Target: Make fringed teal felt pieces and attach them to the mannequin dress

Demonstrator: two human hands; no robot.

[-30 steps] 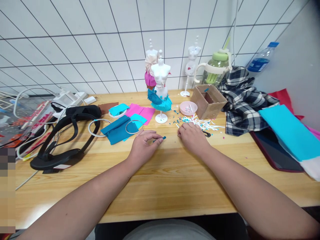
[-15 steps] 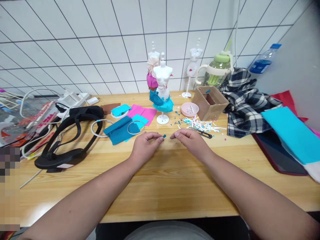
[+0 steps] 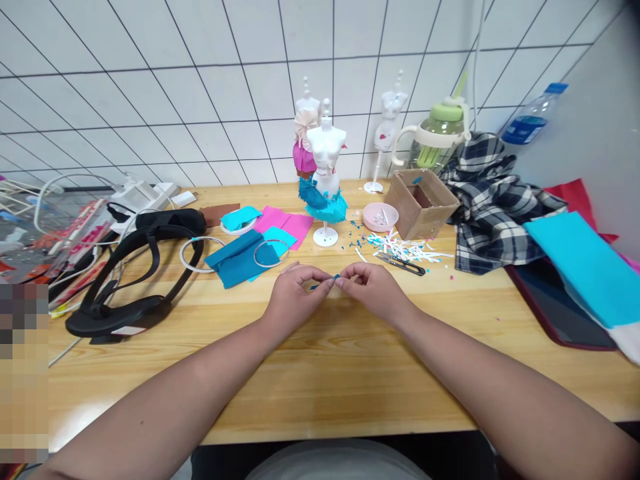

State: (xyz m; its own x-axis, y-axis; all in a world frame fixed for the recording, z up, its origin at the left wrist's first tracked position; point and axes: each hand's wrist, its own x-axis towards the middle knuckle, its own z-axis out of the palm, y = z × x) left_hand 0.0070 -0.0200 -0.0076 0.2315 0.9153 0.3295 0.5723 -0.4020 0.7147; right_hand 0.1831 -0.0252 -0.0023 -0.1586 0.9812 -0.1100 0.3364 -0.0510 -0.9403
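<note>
My left hand (image 3: 299, 295) pinches a small teal scrap of crepe paper (image 3: 337, 277) above the table. Fingertips of my right hand (image 3: 374, 291) close on its other end, so the two hands nearly touch. Beyond them stands a small white dress-form mannequin (image 3: 326, 148) with a ruffled teal and turquoise paper skirt (image 3: 327, 207). Thread snips (image 3: 403, 263) lie behind my right hand, against a heap of white paper strips (image 3: 407, 249). Folded teal paper (image 3: 240, 259) and a thin ring (image 3: 257, 252) are left of my left hand.
Two more mannequins stand behind, one dressed (image 3: 305, 157), one mostly bare (image 3: 387, 130). A pink bowl (image 3: 370, 223), cardboard box (image 3: 425, 220), jug (image 3: 440, 133) and plaid cloth (image 3: 485, 220) are at right. A black headset (image 3: 120, 320) and cables are at left; a tablet (image 3: 555, 310) lies right.
My right hand has moved left to meet my left hand, and its fingertips now pinch the teal scrap too. Before, the hands were apart and only the left held it.
</note>
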